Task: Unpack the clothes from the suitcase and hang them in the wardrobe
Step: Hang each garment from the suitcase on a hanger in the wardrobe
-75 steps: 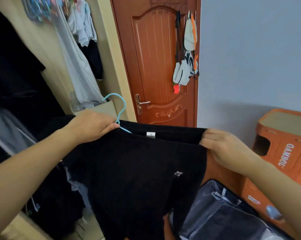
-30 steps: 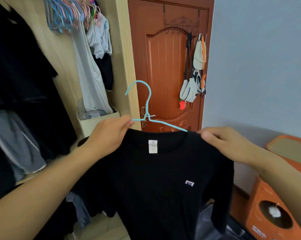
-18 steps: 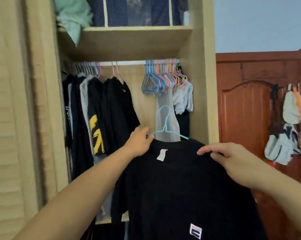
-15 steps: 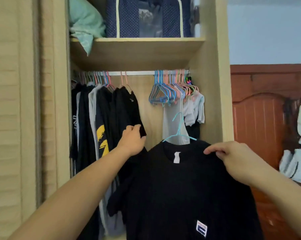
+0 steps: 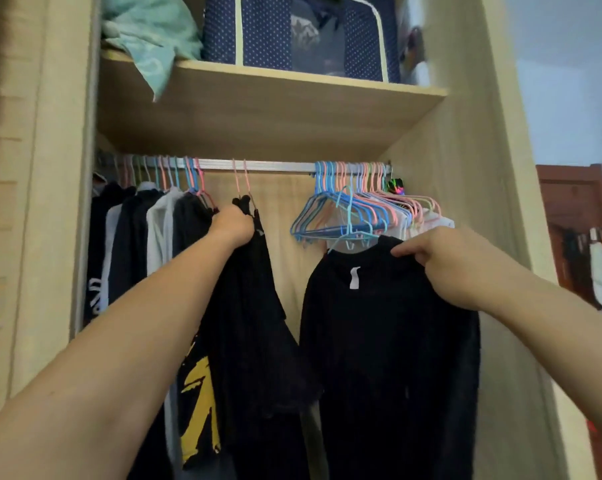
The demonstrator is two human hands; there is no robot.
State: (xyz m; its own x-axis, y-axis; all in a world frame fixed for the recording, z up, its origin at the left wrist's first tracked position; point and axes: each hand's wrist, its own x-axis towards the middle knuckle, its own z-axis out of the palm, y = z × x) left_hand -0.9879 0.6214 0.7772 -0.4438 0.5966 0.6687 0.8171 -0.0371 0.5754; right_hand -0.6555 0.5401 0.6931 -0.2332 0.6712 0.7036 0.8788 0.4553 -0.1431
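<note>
Head camera view, looking up into an open pale wooden wardrobe (image 5: pixel 472 168). The right hand (image 5: pixel 444 261) pinches the shoulder of a black long-sleeved knit top (image 5: pixel 389 341) with a white neck label. It hangs on a light blue wire hanger (image 5: pixel 349 223), held just below the silver clothes rail (image 5: pixel 278 165) and not yet hooked on. The left hand (image 5: pixel 235 225) grips the neck of a black garment already hanging (image 5: pixel 254 306); apparently this holds it left to keep a gap on the rail for the new top.

Left of that gap hang dark and grey clothes (image 5: pixel 147 237), one with a yellow print. To the right, a bunch of empty pastel blue and pink hangers (image 5: pixel 358 206) crowds the rail. Above, a wooden shelf (image 5: pixel 258 109) carries a navy dotted fabric storage bag (image 5: pixel 292 29) and a crumpled mint green cloth (image 5: pixel 147 36). A pale blue wall and part of a reddish-brown wooden door (image 5: pixel 576 220) show at far right. No suitcase is visible.
</note>
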